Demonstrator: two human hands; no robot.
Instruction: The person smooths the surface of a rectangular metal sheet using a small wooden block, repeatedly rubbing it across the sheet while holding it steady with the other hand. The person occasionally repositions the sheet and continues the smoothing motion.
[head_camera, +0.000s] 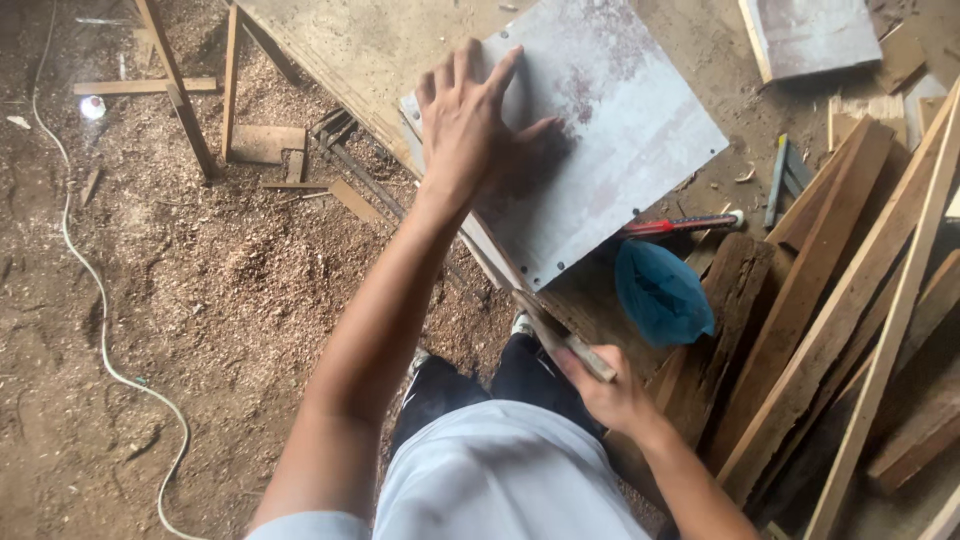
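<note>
Closest to me, my right hand is clenched round the wooden handle of a tool whose working end I cannot make out. Further out, my left hand lies flat, fingers spread, gripping nothing — pressing the grey panel onto the worktop. No cut or mark shows on it yet. Beyond lie a blue cloth, a red pencil and stacked planks.

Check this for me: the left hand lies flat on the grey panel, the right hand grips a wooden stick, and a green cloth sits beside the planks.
One detail is wrong: the cloth is blue, not green, as the head view shows. The left hand does lie flat on the grey panel, the right hand grips a wooden stick, and the cloth sits beside the planks.
</note>
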